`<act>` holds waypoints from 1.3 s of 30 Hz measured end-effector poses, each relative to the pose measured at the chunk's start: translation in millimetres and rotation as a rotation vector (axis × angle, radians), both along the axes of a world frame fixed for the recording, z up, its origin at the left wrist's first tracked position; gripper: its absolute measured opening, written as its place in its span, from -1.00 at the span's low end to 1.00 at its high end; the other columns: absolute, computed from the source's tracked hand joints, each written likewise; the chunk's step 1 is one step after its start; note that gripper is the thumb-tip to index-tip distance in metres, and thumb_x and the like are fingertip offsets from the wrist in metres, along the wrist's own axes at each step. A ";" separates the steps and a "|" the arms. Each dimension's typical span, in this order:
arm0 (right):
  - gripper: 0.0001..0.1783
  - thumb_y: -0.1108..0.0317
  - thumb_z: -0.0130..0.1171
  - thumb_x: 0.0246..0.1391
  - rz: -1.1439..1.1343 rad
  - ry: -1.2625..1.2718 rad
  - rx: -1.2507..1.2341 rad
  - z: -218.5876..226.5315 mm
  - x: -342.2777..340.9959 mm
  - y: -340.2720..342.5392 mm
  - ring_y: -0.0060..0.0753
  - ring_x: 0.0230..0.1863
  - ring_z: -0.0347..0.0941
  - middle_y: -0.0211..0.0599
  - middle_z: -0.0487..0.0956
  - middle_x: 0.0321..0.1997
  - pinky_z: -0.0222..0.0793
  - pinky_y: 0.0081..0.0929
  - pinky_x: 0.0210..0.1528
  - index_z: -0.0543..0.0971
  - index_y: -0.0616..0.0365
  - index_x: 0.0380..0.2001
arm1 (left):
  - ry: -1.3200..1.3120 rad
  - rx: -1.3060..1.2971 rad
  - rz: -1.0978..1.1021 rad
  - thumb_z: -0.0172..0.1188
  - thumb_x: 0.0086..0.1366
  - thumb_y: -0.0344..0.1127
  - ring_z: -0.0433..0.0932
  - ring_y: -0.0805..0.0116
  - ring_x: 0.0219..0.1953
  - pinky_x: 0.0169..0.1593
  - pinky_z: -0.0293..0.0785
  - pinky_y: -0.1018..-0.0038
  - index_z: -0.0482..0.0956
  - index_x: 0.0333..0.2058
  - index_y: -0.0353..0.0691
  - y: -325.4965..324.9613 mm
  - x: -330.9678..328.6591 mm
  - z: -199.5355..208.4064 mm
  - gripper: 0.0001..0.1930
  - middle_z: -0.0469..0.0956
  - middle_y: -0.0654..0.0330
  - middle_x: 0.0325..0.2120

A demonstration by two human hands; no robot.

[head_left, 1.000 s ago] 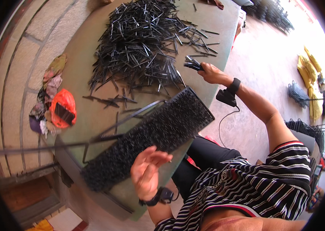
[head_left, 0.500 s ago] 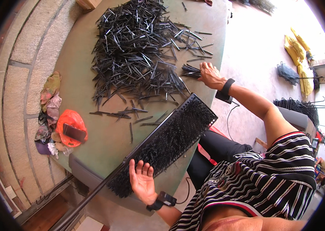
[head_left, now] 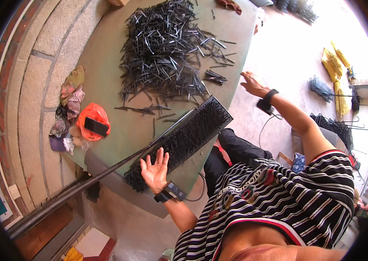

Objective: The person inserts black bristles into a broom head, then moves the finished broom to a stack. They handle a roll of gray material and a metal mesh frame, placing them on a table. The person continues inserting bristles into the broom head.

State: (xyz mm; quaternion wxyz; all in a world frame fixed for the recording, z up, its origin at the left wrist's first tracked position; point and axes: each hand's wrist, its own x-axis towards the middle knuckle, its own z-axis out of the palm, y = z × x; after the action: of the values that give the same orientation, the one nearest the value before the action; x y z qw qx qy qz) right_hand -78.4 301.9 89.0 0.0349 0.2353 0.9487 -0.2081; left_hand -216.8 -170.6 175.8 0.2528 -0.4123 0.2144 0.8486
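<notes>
A long black rack [head_left: 192, 132], densely packed with small dark tips, lies slantwise across the near side of the table. My left hand [head_left: 155, 168] is palm up over its lower left end, fingers spread and holding nothing. At the table's right edge my right hand [head_left: 253, 85] hangs in the air with nothing in it, its fingers loosely stretched. A small bundle of thin black strips [head_left: 215, 77] lies to the left of that hand, apart from it. Beyond the rack is a large heap of the same black strips [head_left: 160, 48], with some scattered around it.
A dark pole [head_left: 84, 189] runs from the rack toward the lower left. On the table's left side sit an orange plastic bag [head_left: 92, 113] with a phone [head_left: 96, 126] on it and crumpled cloths [head_left: 73, 93]. A stone wall [head_left: 47, 82] borders the table. Yellow sacks [head_left: 340, 82] stand at the right.
My right hand has let go of the bundle of black strips, which now lies on the table, and moved right. My left hand's fingers have spread. The whole view has shifted somewhat.
</notes>
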 end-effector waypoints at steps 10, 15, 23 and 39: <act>-0.45 0.22 0.24 -0.17 -0.098 0.029 0.073 -119.1 -89.3 -27.1 0.04 -0.08 0.26 0.05 0.34 -0.16 0.22 -0.20 -0.07 0.33 0.32 -0.16 | -0.188 -0.143 0.139 -0.01 0.26 -0.19 0.27 -0.01 0.09 0.13 0.17 -0.01 0.20 0.03 -0.17 -41.9 42.6 -18.4 -0.60 0.24 -0.13 0.05; -0.69 0.30 0.08 -0.11 0.108 0.072 0.192 -140.0 -91.0 -22.0 -0.07 -0.18 0.27 -0.06 0.34 -0.29 0.22 -0.24 -0.18 0.37 0.26 -0.31 | -0.199 -0.122 0.113 -0.01 0.26 -0.22 0.33 0.00 0.03 0.10 0.23 0.02 0.23 0.00 -0.21 -25.6 43.4 -23.1 -0.63 0.31 -0.13 -0.03; -0.78 0.32 0.00 -0.08 0.064 0.079 0.237 -147.9 -62.0 -16.6 -0.12 -0.24 0.30 -0.10 0.35 -0.36 0.24 -0.28 -0.24 0.39 0.26 -0.39 | -0.220 -0.126 0.145 -0.04 0.27 -0.17 0.34 -0.05 0.01 0.07 0.26 0.01 0.21 0.01 -0.21 -4.5 38.2 -17.0 -0.61 0.30 -0.18 -0.02; -0.52 0.27 0.17 -0.11 -0.074 0.115 -0.029 22.5 66.3 4.9 0.01 -0.20 0.26 0.00 0.33 -0.29 0.23 -0.21 -0.18 0.33 0.34 -0.15 | -0.093 0.172 0.176 -0.26 0.21 0.27 -0.09 -0.10 0.26 0.19 -0.22 -0.18 -0.03 0.20 0.17 46.7 -31.2 -20.9 -0.36 0.01 -0.05 0.21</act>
State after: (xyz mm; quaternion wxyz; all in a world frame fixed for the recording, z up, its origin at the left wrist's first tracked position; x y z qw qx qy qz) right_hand -12.1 306.8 111.5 -0.0239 0.2575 0.9367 -0.2360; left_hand -248.0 -123.9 154.9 0.2214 -0.4453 0.0919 0.8627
